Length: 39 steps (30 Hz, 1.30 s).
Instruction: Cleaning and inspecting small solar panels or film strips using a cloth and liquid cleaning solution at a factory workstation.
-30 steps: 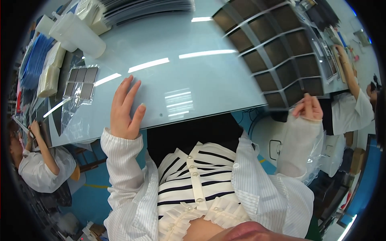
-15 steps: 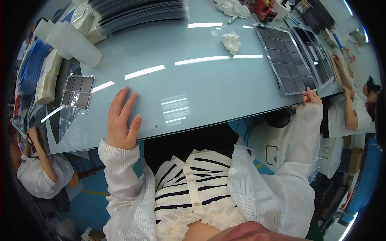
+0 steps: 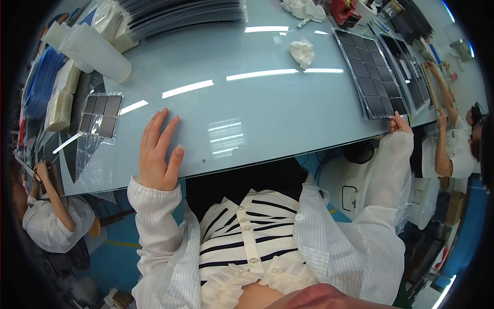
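The left hand [image 3: 158, 152] lies flat with fingers spread on the pale blue desk [image 3: 257, 103], holding nothing. At three o'clock from it, the right hand [image 3: 399, 123] pinches the near corner of a dark grid-patterned panel [image 3: 371, 72] lying at the desk's right edge. A crumpled white cloth [image 3: 302, 51] sits at nine o'clock of the panel.
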Motion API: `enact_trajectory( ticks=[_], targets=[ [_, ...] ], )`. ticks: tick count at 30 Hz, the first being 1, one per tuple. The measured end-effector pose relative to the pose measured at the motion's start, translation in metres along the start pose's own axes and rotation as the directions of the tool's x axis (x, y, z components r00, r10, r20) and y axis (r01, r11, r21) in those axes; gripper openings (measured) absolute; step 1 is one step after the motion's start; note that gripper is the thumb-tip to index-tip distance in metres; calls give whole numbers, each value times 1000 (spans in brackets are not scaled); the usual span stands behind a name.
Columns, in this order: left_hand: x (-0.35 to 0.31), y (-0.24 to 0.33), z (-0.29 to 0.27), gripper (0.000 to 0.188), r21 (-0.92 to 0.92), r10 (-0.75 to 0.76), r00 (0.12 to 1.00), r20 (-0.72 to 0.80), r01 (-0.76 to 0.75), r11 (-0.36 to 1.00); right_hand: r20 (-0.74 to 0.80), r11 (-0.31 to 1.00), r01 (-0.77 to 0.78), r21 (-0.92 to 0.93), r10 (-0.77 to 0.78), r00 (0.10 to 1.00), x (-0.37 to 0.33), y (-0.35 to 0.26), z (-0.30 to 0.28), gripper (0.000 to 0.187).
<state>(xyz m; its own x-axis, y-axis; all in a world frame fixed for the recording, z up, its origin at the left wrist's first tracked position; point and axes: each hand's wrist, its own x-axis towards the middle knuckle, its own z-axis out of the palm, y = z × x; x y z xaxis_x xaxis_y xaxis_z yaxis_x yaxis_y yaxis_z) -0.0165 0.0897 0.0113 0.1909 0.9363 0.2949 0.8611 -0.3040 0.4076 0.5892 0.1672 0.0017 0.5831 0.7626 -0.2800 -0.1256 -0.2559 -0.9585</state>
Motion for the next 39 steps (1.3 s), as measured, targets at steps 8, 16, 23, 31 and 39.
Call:
enact_trajectory(
  ticks=[8,16,23,31,39],
  targets=[
    [1,0,1,56,1,15,1000,-2,-15,1000,-97,994,63,-93,-72,993,-5,-9,1,28],
    [3,-1,1,51,41,37,999,7,-37,998,-441,901,326,-287,-426,790,-9,5,20,62],
    [1,3,-4,50,29,27,999,-20,-27,999,-144,622,754,-211,-782,606,-67,-73,81,36],
    [-5,6,-7,45,-3,21,999,-33,-21,1000,416,-610,722,-326,-779,-470,-125,-202,306,19],
    [0,5,-3,43,-48,35,998,-61,-38,998,505,-643,757,-115,-694,-513,-120,-238,449,25]
  ],
)
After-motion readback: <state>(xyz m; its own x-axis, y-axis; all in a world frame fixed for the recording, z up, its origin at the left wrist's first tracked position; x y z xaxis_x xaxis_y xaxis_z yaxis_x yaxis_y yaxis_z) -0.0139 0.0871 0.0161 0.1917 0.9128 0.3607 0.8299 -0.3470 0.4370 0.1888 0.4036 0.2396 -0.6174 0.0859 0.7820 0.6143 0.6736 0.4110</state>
